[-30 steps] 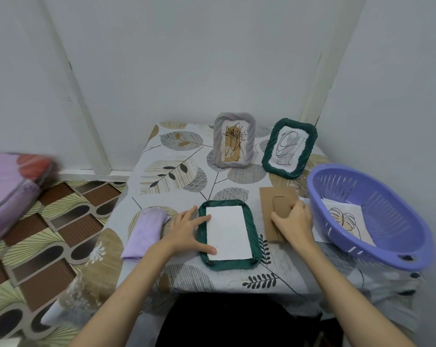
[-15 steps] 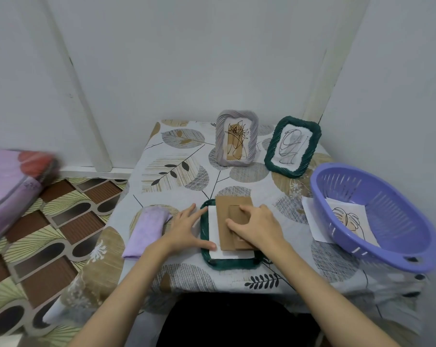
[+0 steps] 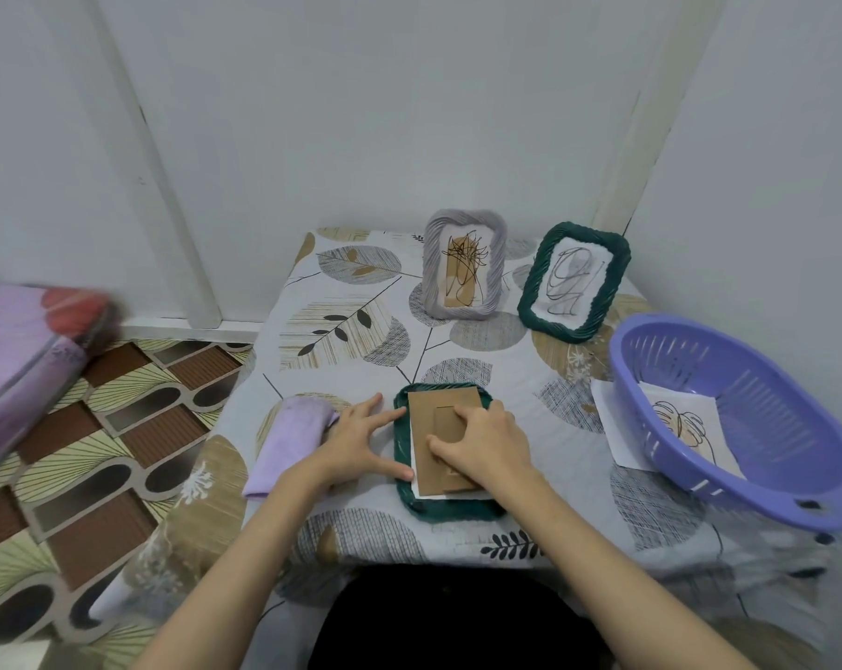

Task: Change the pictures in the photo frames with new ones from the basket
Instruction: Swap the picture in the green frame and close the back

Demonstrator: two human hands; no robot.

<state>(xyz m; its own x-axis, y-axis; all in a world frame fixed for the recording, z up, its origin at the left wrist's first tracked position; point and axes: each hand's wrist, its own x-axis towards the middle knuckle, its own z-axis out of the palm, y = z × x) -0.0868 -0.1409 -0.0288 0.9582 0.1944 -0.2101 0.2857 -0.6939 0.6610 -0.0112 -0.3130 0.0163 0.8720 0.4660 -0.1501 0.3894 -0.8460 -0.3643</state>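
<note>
leaf-print tablecloth [image 3: 341, 302]: right hand [image 3: 486, 440] presses brown cardboard backing [image 3: 433, 418], long axis away from body, onto face-down dark green woven frame [image 3: 402, 469]; left hand [image 3: 356, 440] fingers spread, steadying its left edge.

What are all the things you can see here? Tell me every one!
Dark green wavy-edged photo frame lying face down: 1, green, front of table, under both hands.
Brown cardboard backing board: 1, brown, on the lying frame.
White paper sheet: 1, white, under the backing board.
Grey ridged photo frame: 1, grey, standing at the back.
Dark green standing photo frame: 1, green, back right.
Purple plastic basket: 1, purple, right side.
White picture sheets with line drawings: at least 2, in and under the basket.
Folded lilac cloth: 1, lilac, left of the lying frame.
Leaf-patterned tablecloth: 1, covering the table.
Left hand: rests on the frame's left edge.
Right hand: presses the backing board.
</note>
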